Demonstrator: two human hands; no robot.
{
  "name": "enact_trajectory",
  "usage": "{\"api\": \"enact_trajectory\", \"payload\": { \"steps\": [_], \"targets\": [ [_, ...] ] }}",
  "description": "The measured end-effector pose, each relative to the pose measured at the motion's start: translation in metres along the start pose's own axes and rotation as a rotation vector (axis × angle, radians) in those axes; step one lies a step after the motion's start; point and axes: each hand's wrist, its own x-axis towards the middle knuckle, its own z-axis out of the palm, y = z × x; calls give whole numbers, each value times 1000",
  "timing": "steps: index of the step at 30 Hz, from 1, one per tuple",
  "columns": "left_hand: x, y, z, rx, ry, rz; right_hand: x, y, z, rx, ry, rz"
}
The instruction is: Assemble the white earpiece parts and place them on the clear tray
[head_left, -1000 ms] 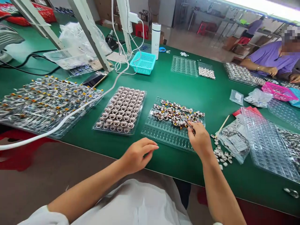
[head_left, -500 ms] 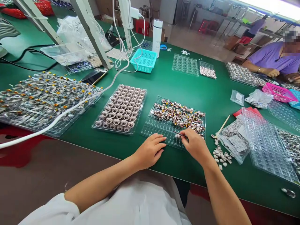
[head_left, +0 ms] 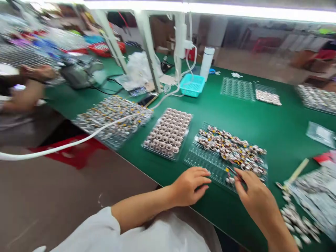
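My right hand (head_left: 256, 189) is closed around dark, thin tweezers (head_left: 233, 171). Their tips reach over the near part of a clear plastic tray (head_left: 202, 161), close to a small part with a yellow tab (head_left: 227, 170); whether they grip it is too blurred to tell. Several small ring-like parts with yellow bits (head_left: 225, 147) are heaped over the tray's far side. My left hand (head_left: 190, 185) holds nothing, its fingers apart beside the tray's near left edge. Left of that tray stands another clear tray filled with rows of beige, cup-shaped parts (head_left: 168, 131).
A tray of yellow-tabbed parts (head_left: 112, 117) lies farther left, crossed by a white cable (head_left: 105, 126). Behind are a turquoise basket (head_left: 193, 85) and a white bottle (head_left: 207, 64). Loose beige pieces (head_left: 296, 218) and a plastic bag (head_left: 317, 196) lie right. Another person's arm (head_left: 28, 87) shows far left.
My view has swung left, so the things on the table appear farther right, and another person's arm shows at left. Tweezers stay in my right hand; a yellow-tabbed part now shows at their tips.
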Motion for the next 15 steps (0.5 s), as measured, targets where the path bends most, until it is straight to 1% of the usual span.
{"api": "enact_trajectory", "payload": {
  "steps": [1, 3, 4, 5, 6, 7, 9, 10, 11, 12, 13, 14, 15],
  "targets": [
    [-4, 3, -10, -19, 51, 5, 1, -4, 4, 30, 15, -56],
    [-17, 6, -37, -17, 201, 59, 7, -16, 10, 132, 14, -186],
    [-28, 5, -54, 31, 277, 50, 11, -26, 11, 185, 0, -248],
    [-41, 1, -74, 120, 386, 1, 18, -38, 11, 230, -30, -300],
    [-56, -6, -95, 233, 513, -82, 26, -52, 9, 264, -71, -328],
    [-71, -16, -118, 341, 643, -209, 37, -67, 7, 292, -113, -345],
    [-102, -44, -166, 466, 881, -455, 66, -103, 3, 376, -224, -373],
    [-116, -60, -192, 511, 967, -568, 83, -124, 3, 442, -285, -360],
    [-127, -76, -218, 589, 1024, -681, 101, -146, 5, 544, -361, -320],
    [-135, -90, -245, 694, 1014, -791, 118, -170, 9, 684, -481, -239],
    [-141, -103, -272, 742, 1014, -841, 135, -195, 16, 846, -603, -105],
    [-143, -115, -300, 770, 992, -872, 150, -221, 24, 1008, -698, 71],
    [-142, -125, -327, 796, 948, -902, 162, -246, 34, 1149, -738, 247]
  ]
}}
